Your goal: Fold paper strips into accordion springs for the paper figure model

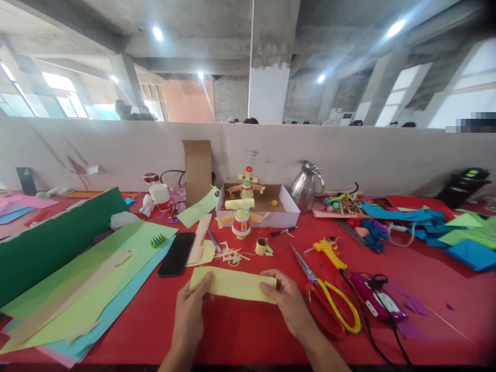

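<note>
A strip of yellow paper (pixel 236 284) is stretched level between my two hands, just above the red table. My left hand (pixel 194 305) pinches its left end, thumb on top. At the other end, my right hand (pixel 287 297) grips the paper between thumb and fingers. Beyond the strip stands a paper figure (pixel 242 219) with a yellow roll for a head, a red and white body and folded arms. A similar figure (pixel 247 187) stands behind it by a white box (pixel 267 219). A small yellow paper ring (pixel 261 246) lies in front of them.
Large scissors (pixel 325 294), a yellow glue gun (pixel 329 254) and a purple power strip (pixel 377 297) with black cords lie at right. A phone (pixel 176 254) and coloured sheets (pixel 112 279) are at left. A steel jug (pixel 306 187) stands near the white partition (pixel 116 150).
</note>
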Demonstrator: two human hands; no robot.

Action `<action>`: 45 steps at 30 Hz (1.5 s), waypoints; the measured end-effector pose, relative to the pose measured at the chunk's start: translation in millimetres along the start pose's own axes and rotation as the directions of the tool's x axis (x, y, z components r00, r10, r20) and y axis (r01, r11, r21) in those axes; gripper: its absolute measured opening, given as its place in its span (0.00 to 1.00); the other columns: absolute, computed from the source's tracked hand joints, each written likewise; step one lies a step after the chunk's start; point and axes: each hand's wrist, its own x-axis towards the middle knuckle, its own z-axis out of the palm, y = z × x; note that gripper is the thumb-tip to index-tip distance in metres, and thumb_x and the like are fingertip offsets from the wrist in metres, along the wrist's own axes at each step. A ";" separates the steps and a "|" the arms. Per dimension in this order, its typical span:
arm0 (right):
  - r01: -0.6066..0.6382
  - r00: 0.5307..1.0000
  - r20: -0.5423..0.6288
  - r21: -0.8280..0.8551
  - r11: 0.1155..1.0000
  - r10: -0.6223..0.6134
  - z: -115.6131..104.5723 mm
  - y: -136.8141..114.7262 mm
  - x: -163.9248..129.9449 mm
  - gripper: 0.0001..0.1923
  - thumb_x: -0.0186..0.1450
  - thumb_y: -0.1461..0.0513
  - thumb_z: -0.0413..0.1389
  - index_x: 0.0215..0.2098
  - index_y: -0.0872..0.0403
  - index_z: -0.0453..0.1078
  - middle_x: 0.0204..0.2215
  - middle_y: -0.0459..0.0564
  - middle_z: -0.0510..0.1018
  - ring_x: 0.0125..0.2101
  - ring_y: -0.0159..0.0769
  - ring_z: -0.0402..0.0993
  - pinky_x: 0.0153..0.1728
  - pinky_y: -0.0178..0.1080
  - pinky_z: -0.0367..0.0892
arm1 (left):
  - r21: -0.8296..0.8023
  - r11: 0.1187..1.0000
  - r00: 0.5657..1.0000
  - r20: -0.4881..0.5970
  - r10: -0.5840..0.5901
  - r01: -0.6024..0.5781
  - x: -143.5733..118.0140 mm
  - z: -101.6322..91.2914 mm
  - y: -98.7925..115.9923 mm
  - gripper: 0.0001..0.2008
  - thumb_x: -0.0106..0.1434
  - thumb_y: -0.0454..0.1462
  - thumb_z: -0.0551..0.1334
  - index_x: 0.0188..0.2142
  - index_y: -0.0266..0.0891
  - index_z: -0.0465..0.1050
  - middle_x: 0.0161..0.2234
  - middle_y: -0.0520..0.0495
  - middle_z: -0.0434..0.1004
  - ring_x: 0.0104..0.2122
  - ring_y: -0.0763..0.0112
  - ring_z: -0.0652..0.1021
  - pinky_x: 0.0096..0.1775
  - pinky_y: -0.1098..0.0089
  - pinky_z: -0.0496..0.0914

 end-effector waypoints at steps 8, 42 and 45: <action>0.104 0.994 -0.029 -0.118 0.988 -0.108 0.1 0.7 -0.4 0.14 0.58 0.53 0.64 0.33 0.54 0.72 0.25 0.45 0.73 0.27 0.32 0.66 0.28 0.33 0.61 | 0.140 0.982 0.991 0.023 0.128 -0.130 5.3 -16.2 -0.4 0.16 0.46 0.45 0.74 0.24 0.35 0.75 0.21 0.53 0.70 0.21 0.78 0.66 0.22 0.78 0.61; 0.131 0.991 -0.012 0.104 0.986 -0.131 -6.8 -9.8 -0.6 0.06 0.55 0.67 0.62 0.27 0.49 0.77 0.35 0.45 0.78 0.40 0.34 0.73 0.43 0.36 0.66 | -0.357 0.921 0.952 0.302 -0.045 0.157 2.6 -2.7 17.1 0.09 0.58 0.39 0.66 0.39 0.41 0.75 0.45 0.45 0.80 0.42 0.67 0.79 0.42 0.70 0.73; 0.272 0.962 0.006 -0.050 0.961 -0.272 -1.2 -9.3 -9.2 0.07 0.58 0.67 0.61 0.29 0.48 0.78 0.38 0.46 0.77 0.41 0.35 0.74 0.43 0.37 0.68 | -0.345 0.883 0.892 0.425 -0.155 0.318 -23.7 19.6 7.9 0.19 0.61 0.43 0.65 0.51 0.43 0.70 0.55 0.40 0.74 0.48 0.61 0.78 0.48 0.59 0.73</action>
